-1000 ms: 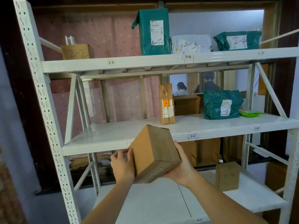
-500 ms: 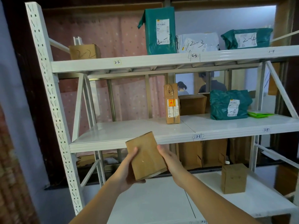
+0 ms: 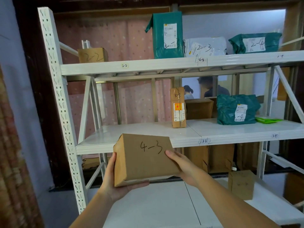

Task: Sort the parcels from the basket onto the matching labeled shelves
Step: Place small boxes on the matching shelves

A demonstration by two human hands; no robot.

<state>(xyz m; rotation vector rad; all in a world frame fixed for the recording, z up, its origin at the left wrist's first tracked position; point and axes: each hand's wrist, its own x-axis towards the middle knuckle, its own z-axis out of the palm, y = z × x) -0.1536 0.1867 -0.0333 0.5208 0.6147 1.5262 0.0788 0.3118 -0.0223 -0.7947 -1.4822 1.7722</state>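
I hold a brown cardboard parcel marked "4-3" in front of the white shelf rack, its written face turned toward me. My left hand cups its lower left corner from below, fingers curled under the bottom edge. My right hand grips its right side. The parcel hangs before the front edge of the middle shelf, above the bottom shelf. A tag "3-3" sits on the middle shelf's edge; tags "2-2" and "2-3" on the top shelf.
Top shelf carries a "2-2" box, a green "2-3" bag, a white "2-3" bag and a green "2-4" bag. Middle shelf holds a tall "3-3" box and a green bag. A small box stands on the bottom shelf.
I have turned the parcel so its "4-3" marking now faces me. My left hand has slid under its bottom edge. The view has shifted left relative to the rack.
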